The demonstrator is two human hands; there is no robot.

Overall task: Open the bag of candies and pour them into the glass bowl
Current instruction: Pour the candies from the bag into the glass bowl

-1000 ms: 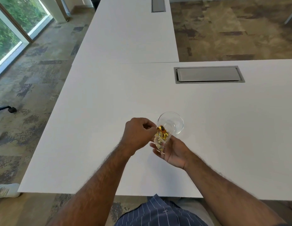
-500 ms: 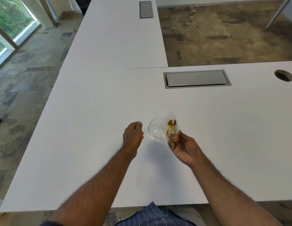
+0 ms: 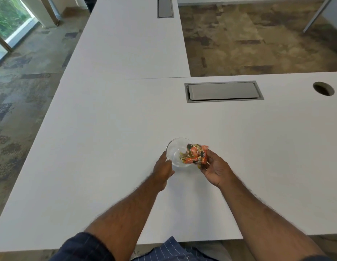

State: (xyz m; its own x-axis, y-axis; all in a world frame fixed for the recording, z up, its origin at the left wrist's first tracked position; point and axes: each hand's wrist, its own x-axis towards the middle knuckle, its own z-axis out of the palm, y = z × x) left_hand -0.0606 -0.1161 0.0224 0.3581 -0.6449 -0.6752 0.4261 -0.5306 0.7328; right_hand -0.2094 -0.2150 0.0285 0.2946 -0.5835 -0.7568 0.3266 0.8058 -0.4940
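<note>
Over bowl (image 3: 176, 147) rim | right hand (image 3: 215, 169) grips candy bag (image 3: 196, 154) | left hand (image 3: 163, 169) grasps bowl

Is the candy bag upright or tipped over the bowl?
Tipped: the right hand holds the bag sideways, its mouth over the glass bowl.

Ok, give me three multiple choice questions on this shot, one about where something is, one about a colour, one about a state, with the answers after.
1. Where does the left hand rest?
A. on the near-left side of the glass bowl
B. on the metal hatch
C. off the table

2. Which colours show in the bag of candies?
A. blue and white
B. red-orange, gold and dark
C. all green

3. How is the bag held?
A. flat on the table
B. upright, away from the bowl
C. tipped over the bowl by the right hand

Answers: A, fingers meet the rim; B, wrappers show through clear plastic; C, candies reach over the rim.
</note>
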